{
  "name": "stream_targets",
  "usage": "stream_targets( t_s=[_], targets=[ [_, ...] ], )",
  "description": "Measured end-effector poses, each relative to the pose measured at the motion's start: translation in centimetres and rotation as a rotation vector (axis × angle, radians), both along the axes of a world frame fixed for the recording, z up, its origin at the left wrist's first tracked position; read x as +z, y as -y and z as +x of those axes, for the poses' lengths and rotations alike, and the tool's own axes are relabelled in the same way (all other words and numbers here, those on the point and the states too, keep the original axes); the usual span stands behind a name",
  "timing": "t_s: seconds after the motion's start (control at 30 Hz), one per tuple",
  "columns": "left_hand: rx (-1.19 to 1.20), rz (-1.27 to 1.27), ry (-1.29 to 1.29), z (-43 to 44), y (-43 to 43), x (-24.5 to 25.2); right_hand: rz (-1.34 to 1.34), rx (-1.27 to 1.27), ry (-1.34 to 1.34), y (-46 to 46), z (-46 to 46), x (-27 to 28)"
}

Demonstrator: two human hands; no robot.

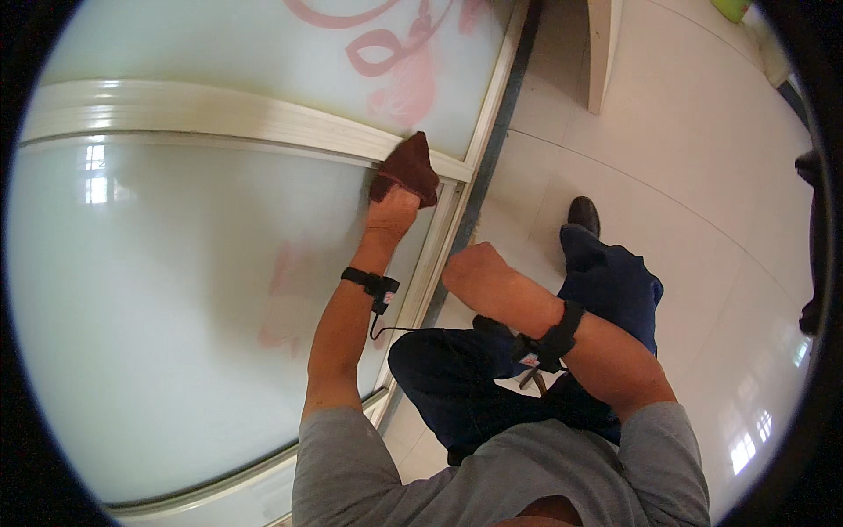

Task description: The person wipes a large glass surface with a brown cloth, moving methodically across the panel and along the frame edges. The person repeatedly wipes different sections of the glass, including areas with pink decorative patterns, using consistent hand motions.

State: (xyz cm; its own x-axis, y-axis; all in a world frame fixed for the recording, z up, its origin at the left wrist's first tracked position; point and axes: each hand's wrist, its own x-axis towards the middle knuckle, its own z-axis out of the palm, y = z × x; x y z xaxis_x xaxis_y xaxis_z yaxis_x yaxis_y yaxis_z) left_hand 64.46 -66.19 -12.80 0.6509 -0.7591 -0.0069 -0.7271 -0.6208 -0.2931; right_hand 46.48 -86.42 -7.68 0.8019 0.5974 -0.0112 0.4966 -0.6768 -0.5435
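My left hand [393,203] presses a dark maroon cloth [411,165] against a cream door frame rail [263,118], near the corner where it meets the side stile. The cloth covers my fingers. My right hand [475,273] hangs in front of the door's edge, curled like a fist; its palm side is hidden and nothing shows in it. Frosted glass panels [164,277] fill the door above and below the rail. Pink and red floral patterns [379,53] decorate the glass.
Pale floor tiles [658,165] spread to the right, with a dark threshold strip [484,191] along the door. A cream panel edge [599,59] juts in at the top. Black straps with small devices [380,290] circle both wrists, and a thin cable [395,328] runs from the left one.
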Motion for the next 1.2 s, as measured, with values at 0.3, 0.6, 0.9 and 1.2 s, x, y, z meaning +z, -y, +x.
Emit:
stream_targets(
  t_s=[0.3, 0.6, 0.9, 1.2],
  targets=[
    [-0.108, 0.138, -0.146, 0.3, 0.7, -14.2, -0.219, 0.025, -0.227, 0.4, 0.2, 2.8],
    [-0.073, 0.089, -0.096, 1.4, 2.8, -24.0, -0.208, -0.013, -0.275, -0.2, 0.5, 3.4],
    [0.02, -0.464, -0.172, -0.6, 0.7, -8.1, -0.078, 0.021, -0.156, -0.2, 0.1, 3.0],
    [-0.002, 0.087, 0.566, -3.0, -2.9, 16.6, 0.039, 0.035, 0.048, -0.3, 0.0, 0.2]
  ],
)
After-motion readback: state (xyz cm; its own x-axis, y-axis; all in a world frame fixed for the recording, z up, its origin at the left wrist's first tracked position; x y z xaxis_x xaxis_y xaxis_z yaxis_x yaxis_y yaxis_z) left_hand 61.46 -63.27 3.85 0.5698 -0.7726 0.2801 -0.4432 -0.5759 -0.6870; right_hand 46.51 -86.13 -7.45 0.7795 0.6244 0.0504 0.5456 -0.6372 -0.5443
